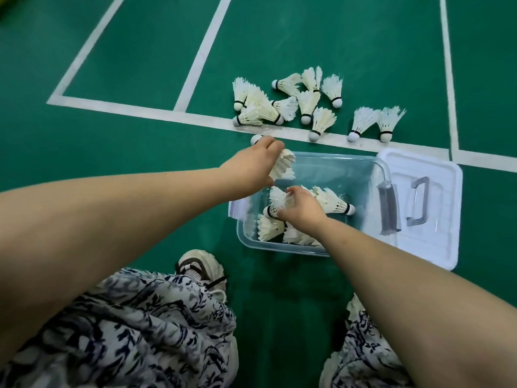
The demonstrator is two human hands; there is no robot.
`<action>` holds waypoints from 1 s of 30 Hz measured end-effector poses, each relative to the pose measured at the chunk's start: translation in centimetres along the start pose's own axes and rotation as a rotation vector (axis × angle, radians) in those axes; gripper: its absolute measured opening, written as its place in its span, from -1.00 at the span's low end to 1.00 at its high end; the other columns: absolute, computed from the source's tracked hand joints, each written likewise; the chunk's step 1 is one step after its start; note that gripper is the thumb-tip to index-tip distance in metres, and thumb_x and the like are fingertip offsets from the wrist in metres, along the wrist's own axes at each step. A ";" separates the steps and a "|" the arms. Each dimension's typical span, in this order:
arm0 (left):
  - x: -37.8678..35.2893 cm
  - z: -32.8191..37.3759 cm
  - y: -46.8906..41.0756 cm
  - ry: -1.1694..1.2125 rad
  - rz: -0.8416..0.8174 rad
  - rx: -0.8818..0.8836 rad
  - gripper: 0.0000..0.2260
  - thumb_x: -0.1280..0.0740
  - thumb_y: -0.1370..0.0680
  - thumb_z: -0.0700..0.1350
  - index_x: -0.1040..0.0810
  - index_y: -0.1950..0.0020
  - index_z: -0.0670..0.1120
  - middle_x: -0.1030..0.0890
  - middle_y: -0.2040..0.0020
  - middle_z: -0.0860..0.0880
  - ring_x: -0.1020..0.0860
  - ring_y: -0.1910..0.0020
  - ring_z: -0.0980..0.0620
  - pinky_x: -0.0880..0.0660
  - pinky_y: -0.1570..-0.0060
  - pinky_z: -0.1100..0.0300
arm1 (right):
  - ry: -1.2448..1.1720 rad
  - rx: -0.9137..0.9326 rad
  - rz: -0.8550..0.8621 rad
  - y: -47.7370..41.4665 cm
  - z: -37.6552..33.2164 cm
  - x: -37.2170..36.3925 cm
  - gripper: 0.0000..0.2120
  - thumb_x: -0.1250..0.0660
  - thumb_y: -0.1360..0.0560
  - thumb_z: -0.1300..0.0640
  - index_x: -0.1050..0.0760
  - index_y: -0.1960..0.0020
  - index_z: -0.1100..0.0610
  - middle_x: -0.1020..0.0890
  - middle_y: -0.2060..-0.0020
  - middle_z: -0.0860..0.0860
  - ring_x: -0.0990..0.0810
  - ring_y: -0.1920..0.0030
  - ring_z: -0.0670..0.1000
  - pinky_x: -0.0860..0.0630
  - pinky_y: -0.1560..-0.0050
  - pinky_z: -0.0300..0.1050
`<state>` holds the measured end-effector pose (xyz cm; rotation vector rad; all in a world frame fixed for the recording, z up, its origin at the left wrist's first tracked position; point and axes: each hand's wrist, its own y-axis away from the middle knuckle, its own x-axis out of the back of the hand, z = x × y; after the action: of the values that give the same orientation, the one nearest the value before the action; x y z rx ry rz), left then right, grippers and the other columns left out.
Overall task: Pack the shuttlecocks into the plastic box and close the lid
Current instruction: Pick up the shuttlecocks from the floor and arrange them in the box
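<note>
A clear plastic box (347,169) stands open on the green court floor with several white shuttlecocks (334,204) lying inside. My left hand (251,169) hovers over the box's far left corner, shut on a white shuttlecock (284,166). My right hand (300,210) is down inside the box, fingers closed on another shuttlecock (277,200). A pile of several loose shuttlecocks (307,103) lies on the floor beyond the box. The white lid (439,214), with grey handles, rests flat to the right of the box.
White court lines (195,63) cross the green floor beyond the pile. One lone shuttlecock (256,139) sits on the floor just past my left hand. My shoe (200,268) and patterned trouser legs (134,329) are close under the box's near side.
</note>
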<state>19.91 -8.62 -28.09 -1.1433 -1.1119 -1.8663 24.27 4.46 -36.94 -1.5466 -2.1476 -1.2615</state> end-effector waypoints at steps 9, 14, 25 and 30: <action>-0.2 0.9 0.3 0.009 -0.023 0.000 -0.38 -0.42 -0.45 -0.15 -0.21 -0.42 -0.16 -0.25 -0.42 -0.13 -0.43 -0.26 -0.18 -0.42 -0.20 0.01 | 0.406 0.037 0.003 1.0 2.1 -0.2 -0.37 -0.31 -0.46 -0.10 -0.22 -0.44 0.10 -0.34 -0.32 0.10 -0.36 -0.32 0.15 -0.39 -0.26 0.04; -0.5 1.5 0.2 -0.015 -0.052 -0.024 -0.36 -0.45 -0.43 -0.13 -0.22 -0.42 -0.16 -0.30 -0.39 -0.15 -0.44 -0.26 -0.18 -0.42 -0.22 -0.01 | 0.296 0.075 -0.023 1.4 2.0 0.1 -0.10 -0.38 -0.38 -0.19 0.04 -0.52 0.05 -0.32 -0.38 0.10 -0.31 -0.39 0.14 -0.33 -0.33 0.06; -1.6 3.5 -0.3 0.027 -0.136 0.028 -0.49 -0.46 -0.39 -0.10 -0.35 -0.24 -0.20 -0.45 -0.18 -0.18 -0.48 -0.14 -0.16 -0.38 0.02 0.13 | 0.029 0.195 0.252 2.9 1.9 2.7 -0.11 -0.41 -0.35 -0.19 0.00 -0.51 -0.03 -0.19 -0.44 -0.01 -0.24 -0.43 0.01 -0.32 -0.34 0.02; -1.9 4.6 -0.6 0.074 -0.167 0.033 -0.50 -0.49 -0.38 -0.07 -0.39 -0.21 -0.19 -0.53 -0.16 -0.18 -0.51 -0.09 -0.13 -0.32 0.10 0.19 | 0.005 0.241 0.295 3.4 2.2 3.0 -0.26 -0.41 -0.37 -0.15 -0.17 -0.45 -0.07 -0.39 -0.32 -0.03 -0.44 -0.27 0.01 -0.42 -0.22 -0.05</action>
<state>21.66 -4.00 -28.84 -0.9806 -1.2236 -1.9918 26.57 8.38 -34.74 -1.6727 -1.8967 -0.8778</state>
